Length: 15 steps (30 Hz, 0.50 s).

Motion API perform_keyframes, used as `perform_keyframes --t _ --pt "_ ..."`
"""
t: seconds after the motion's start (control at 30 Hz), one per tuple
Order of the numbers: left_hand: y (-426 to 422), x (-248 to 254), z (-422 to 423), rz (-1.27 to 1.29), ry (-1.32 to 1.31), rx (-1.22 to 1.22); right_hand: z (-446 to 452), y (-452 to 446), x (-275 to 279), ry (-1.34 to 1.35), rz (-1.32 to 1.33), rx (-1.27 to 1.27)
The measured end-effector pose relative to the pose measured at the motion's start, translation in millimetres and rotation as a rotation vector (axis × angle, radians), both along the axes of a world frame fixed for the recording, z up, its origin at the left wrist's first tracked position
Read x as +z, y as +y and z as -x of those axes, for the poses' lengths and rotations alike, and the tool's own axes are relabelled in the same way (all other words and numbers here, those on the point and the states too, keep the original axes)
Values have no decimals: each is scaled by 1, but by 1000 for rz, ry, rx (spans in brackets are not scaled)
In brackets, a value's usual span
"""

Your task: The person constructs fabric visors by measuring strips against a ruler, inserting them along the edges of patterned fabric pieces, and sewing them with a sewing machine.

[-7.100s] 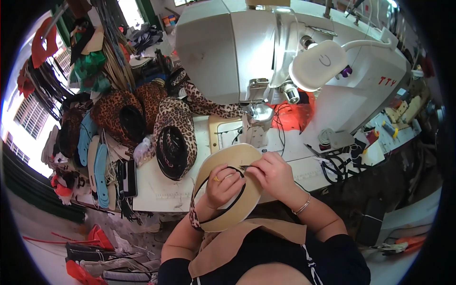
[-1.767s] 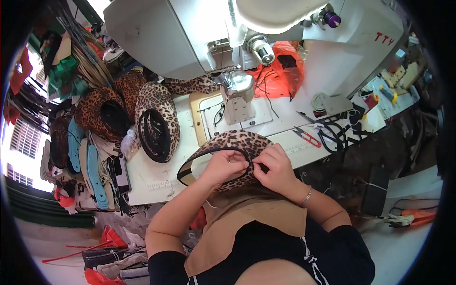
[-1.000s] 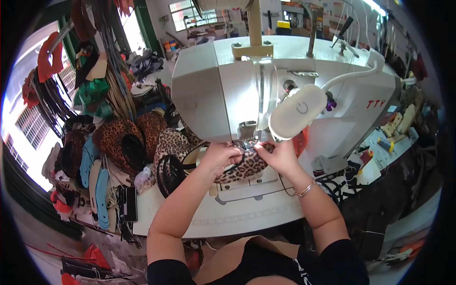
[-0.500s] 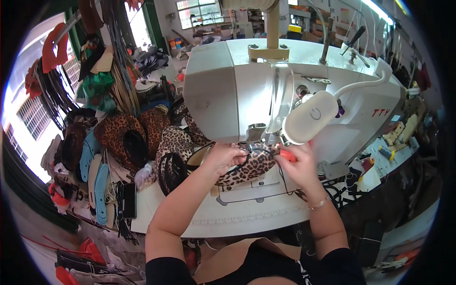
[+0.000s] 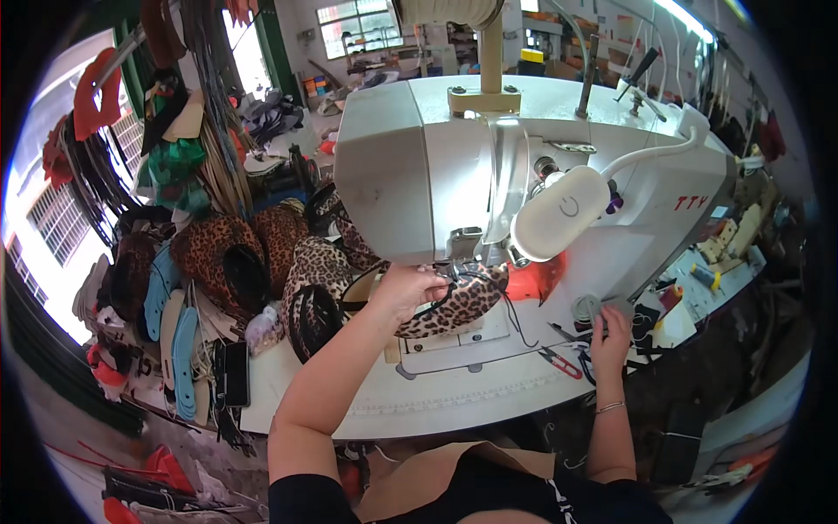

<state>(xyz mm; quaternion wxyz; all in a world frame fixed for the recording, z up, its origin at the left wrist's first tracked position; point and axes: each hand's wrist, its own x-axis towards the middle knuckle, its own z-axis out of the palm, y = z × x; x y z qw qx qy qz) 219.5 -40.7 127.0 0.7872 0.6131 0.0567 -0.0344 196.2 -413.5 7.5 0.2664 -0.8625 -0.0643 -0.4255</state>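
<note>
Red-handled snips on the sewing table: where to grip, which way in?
Take the red handles of the snips across both sides, coming down from above on the operator's side. They lie flat on the white table, handles angled toward its near edge, pointed end away. That probably keeps fingers off the point; the right hand is close by.

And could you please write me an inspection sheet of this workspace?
Surface: white table, ruler markings near its front edge
Job's things: leopard-print work under the head of the sewing machine
Clutter: red-handled snips at right; brown spotted pieces and blue pieces heaped at left
Hands: left hand pinches the work; right hand open at a grey pad
Cables: white lamp cable arches beside the machine
Surroundings: strips hanging at left; window behind
</note>
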Motion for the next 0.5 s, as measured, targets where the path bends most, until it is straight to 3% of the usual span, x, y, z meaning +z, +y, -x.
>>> perform_keyframes --t 0.27,0.5 --pt "-1 -1 3 -9 -28 -31 4 2 19 42 -32 8" --pt "-1 -3 -2 -29 -15 24 1 -4 -12 -34 -6 3"
